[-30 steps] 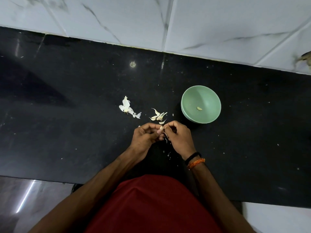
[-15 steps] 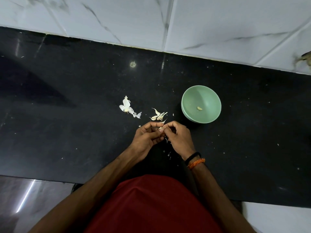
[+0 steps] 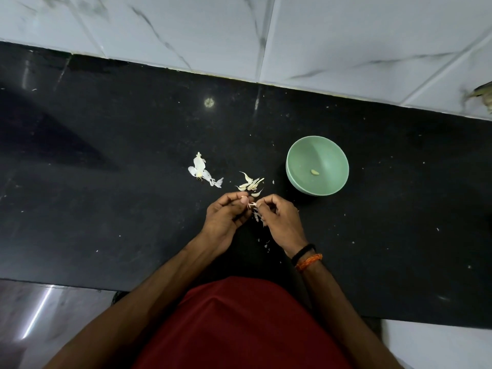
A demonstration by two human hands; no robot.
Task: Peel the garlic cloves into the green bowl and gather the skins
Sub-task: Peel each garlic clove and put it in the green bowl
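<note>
White skins [image 3: 202, 171] on black counter [image 3: 106, 209], far left. Unpeeled cloves [image 3: 250, 184] just beyond hands. Left hand [image 3: 226, 217] and right hand [image 3: 279, 217] close together, both pinching one clove [image 3: 251, 204]. Green bowl [image 3: 332, 155] right, one peeled clove [image 3: 315, 172] inside.

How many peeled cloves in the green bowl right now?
1. A single peeled clove lies on the floor of the green bowl, slightly right of centre. The whole inside of the bowl is in view, so none is hidden there.
</note>
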